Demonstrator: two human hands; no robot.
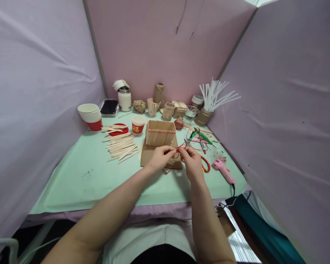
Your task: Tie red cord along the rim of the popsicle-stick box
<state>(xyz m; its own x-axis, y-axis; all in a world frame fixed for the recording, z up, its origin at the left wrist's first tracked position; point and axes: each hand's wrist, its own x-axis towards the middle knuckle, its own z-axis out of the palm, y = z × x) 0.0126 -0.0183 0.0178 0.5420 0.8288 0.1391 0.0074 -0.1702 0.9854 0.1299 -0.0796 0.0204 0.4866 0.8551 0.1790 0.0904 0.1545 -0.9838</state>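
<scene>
Nearest the lens, the left hand (pixel 161 157) is closed in a pinch, thumb and fingertips gripping a thin red string (pixel 178 148). Just beside it at 3 o'clock, the right hand (pixel 191 161) has its fingers curled and pinches the same string, which runs taut across the small gap between them. A slack loop of it lies on the mint-green table (pixel 85 176) at 4 o'clock from the right hand. Far out at 10 o'clock from the hands stands a stack of paper cups (pixel 90 115). Loose craft sticks (pixel 121 145) lie at 9 o'clock. At 12 o'clock a craft-stick box (pixel 160 132) rests on a cardboard sheet (pixel 147 156). Green-handled pliers (pixel 200 137) lie at 1 o'clock, and a pink glue gun (pixel 222 168) lies at 3 o'clock.
</scene>
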